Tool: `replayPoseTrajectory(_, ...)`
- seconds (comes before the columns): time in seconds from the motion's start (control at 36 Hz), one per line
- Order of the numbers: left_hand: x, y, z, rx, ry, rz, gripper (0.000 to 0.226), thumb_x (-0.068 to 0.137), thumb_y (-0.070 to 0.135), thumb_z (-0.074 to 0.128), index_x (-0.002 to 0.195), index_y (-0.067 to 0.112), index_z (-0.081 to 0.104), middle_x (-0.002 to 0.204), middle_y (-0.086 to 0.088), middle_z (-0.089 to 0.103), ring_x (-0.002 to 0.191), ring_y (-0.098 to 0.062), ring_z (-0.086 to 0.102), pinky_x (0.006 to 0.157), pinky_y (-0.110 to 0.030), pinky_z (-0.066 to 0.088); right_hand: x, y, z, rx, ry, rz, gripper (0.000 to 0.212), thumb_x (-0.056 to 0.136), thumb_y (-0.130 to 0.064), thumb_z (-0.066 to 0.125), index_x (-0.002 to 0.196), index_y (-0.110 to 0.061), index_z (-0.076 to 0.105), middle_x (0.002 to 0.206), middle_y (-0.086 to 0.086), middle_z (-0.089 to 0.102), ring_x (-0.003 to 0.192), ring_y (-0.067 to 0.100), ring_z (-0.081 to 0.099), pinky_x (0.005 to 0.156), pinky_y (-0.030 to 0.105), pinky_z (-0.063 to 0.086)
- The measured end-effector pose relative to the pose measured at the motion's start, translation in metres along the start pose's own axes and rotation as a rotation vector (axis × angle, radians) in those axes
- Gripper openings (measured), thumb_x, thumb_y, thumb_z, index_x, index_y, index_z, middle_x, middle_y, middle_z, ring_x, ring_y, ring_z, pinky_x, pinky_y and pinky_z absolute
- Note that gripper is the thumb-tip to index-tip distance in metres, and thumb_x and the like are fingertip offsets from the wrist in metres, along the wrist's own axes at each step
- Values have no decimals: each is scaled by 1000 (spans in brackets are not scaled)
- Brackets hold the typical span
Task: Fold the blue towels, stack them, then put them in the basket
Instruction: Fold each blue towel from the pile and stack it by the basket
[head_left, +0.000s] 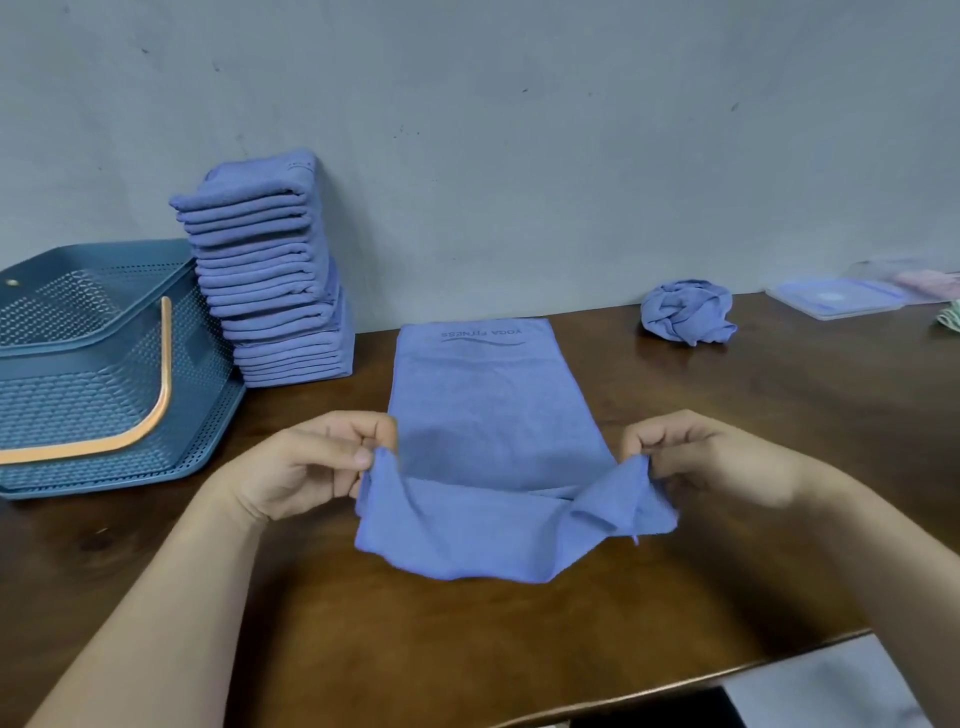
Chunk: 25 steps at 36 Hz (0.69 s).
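The basket (93, 358) is cut off at the left edge, and the things far right are too blurry to tell. The left hand (311, 462) and right hand (696, 452) each pinch a near corner of the blue towel (493, 410), holding that end up; the rest lies flat on the table (805, 415).

Left hand (306, 462), right hand (698, 452) and forearms are bare.

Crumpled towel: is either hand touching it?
No, the left hand and right hand pinch the flat towel; the crumpled towel lies apart, untouched.
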<state>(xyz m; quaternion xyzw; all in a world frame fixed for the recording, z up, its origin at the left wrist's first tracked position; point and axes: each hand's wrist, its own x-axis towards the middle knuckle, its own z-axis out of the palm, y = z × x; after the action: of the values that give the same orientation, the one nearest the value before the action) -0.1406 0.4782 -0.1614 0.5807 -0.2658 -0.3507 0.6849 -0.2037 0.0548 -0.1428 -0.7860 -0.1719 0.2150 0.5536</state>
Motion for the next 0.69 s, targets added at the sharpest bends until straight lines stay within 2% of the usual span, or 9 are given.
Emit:
replayPoseTrajectory(0.06,-1,0,-1,34,-65,-73,39,84,31,82,94,-1,63,84,-20,61,71,-29,59,68,-36,50,-2,0,-4,-42,-61,58,19,86,-1,49,90,0,67,84,19,62,73,32,56,66,37,51)
replayPoseTrajectory(0.11,1,-1,2,109,-105,-150,45,90,40,76,103,-2,67,96,-32,69,78,-34,71,73,-37,58,-2,-2,-5,-74,-104,117,26,82,-6,48,93,-2,72,86,17,65,74,31,58,69,38,53)
replayPoseTrajectory(0.19,8,-5,6,209,11,-190,52,89,54,75,108,6,73,113,-38,70,86,-38,76,76,-37,61,3,-5,-2,-168,-119,139,31,85,-7,43,94,-2,73,97,16,76,81,32,65,77,41,53)
replayPoseTrajectory(0.25,14,-9,7,233,118,-164,45,90,52,75,108,10,75,116,-34,72,86,-35,75,74,-35,61,9,-6,1,-215,-99,141,32,91,3,37,92,0,69,100,17,78,86,34,69,82,43,52)
replayPoseTrajectory(0.31,17,-13,7,257,183,-137,31,97,40,69,109,13,76,117,-29,73,88,-34,74,75,-35,61,15,-6,4,-238,-76,147,34,94,10,34,92,1,67,101,16,79,87,31,70,83,44,51)
replayPoseTrajectory(0.53,12,-23,7,347,178,-83,20,96,19,71,111,9,76,109,-23,74,93,-27,68,82,-34,55,24,-5,18,-280,-92,59,29,97,8,50,99,-6,75,100,8,79,91,24,71,88,37,55)
replayPoseTrajectory(0.58,8,-32,10,462,256,-21,14,97,17,71,109,14,78,110,-15,77,103,-27,70,94,-38,52,25,-1,21,-308,-40,25,27,100,4,54,102,-11,76,101,3,78,97,24,72,93,33,55)
replayPoseTrajectory(0.64,6,-44,10,666,391,52,15,100,13,71,110,23,78,116,-3,76,115,-21,69,107,-39,48,31,9,21,-423,67,-15,26,102,-5,61,105,-24,78,106,-10,76,104,11,70,100,30,52)
replayPoseTrajectory(0.69,10,-55,8,896,482,108,20,102,16,71,115,31,76,123,9,73,124,-16,64,111,-38,45,40,23,19,-580,174,-44,25,102,-17,65,115,-37,72,121,-21,70,119,-2,61,110,31,45)
